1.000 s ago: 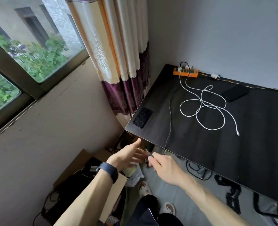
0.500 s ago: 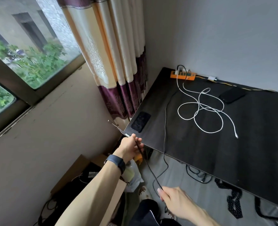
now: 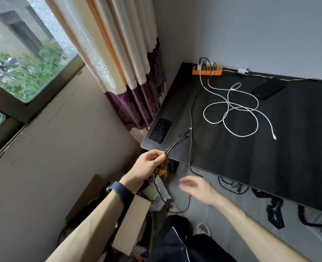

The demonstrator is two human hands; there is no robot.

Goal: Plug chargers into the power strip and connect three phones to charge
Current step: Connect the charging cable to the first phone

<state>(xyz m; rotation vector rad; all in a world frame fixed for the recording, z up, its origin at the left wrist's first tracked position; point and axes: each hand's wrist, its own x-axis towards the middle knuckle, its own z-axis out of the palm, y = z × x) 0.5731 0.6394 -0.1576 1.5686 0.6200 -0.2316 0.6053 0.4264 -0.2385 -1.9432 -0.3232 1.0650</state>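
Observation:
My left hand (image 3: pixel 149 163) pinches a black braided cable (image 3: pixel 177 142) just off the near left corner of the dark table (image 3: pixel 250 167); its connector ends reach over the table edge. A black phone (image 3: pixel 160 130) lies at that corner beside them. My right hand (image 3: pixel 198 190) hovers below the table edge, fingers spread, holding nothing. An orange power strip (image 3: pixel 207 70) sits at the far corner with plugs in it. A coiled white cable (image 3: pixel 232 110) runs from it across the table. A second black phone (image 3: pixel 268 89) lies at the back.
A thin black cord (image 3: pixel 190 129) runs from the strip over the front edge to the floor. A cream and purple curtain (image 3: pixel 130 72) hangs left of the table. Cardboard boxes (image 3: pixel 133 222), bags and loose cables clutter the floor by my feet.
My left hand has swung the black cable's ends from pointing up-left to lying over the table corner. My right hand let go of the cable and opened.

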